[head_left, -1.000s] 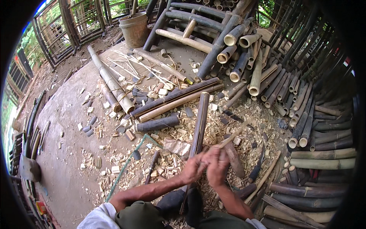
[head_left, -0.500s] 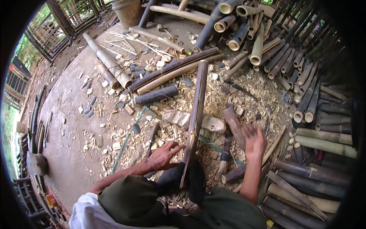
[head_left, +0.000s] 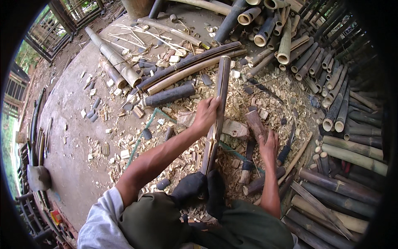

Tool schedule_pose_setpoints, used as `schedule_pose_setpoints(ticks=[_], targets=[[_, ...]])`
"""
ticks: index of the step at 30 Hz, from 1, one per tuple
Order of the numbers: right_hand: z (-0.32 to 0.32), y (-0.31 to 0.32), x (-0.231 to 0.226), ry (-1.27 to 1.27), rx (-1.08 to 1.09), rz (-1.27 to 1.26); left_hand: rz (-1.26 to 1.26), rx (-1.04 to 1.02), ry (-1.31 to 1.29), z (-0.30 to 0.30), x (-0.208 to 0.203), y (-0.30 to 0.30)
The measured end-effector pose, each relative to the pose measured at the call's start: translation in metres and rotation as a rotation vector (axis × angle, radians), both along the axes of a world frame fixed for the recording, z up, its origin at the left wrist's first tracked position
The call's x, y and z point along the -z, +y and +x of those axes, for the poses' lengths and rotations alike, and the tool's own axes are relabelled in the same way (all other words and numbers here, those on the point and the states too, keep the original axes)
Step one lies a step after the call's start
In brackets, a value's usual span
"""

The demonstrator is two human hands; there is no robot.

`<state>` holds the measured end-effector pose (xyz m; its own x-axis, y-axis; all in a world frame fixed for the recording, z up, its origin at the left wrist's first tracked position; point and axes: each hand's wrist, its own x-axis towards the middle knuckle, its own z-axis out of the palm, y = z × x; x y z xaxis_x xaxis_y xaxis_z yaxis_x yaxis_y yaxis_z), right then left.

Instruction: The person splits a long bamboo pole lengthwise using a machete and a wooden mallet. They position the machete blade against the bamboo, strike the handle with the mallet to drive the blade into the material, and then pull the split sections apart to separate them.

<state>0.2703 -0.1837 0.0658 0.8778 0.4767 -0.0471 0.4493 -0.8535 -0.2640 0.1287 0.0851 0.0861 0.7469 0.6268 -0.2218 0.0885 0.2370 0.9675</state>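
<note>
A dark length of bamboo [head_left: 223,79], cracked along its side, slants away from me with its near end between my black-covered feet [head_left: 188,189]. My left hand [head_left: 207,113] grips it about midway. Under it lies a pale, rough-hewn wood block [head_left: 235,128]. To the right, the fingers of my right hand [head_left: 270,146] are closed on the near end of a short, thick brown piece of wood [head_left: 255,121]. Between that piece and my feet lies a blade with a wrapped handle [head_left: 247,165]. A curved knife [head_left: 285,151] rests just right of my right hand.
Wood chips and shavings cover the ground around the block. Stacked bamboo poles [head_left: 352,150] line the right side, with more bamboo tubes [head_left: 261,39] at the far right. Split bamboo lengths [head_left: 190,68] lie ahead. A bucket [head_left: 137,7] stands at the far edge.
My left hand has moved forward along the bamboo and now grips it. The bamboo has shifted away from me. My right hand has come down onto the short wood piece.
</note>
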Motion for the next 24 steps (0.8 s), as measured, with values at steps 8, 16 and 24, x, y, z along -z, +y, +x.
schedule_pose_setpoints(ticks=[8,16,24], targets=[[0.037,-0.023,0.046,0.267,-0.069,-0.27,-0.129,-0.11,0.17,0.046,0.022,0.021],[0.042,-0.046,0.057,0.104,-0.051,-0.02,0.826,0.445,-0.343,-0.104,0.013,-0.064],[0.098,-0.087,0.051,-0.013,0.576,-0.051,1.377,0.769,-0.222,-0.16,0.001,-0.043]])
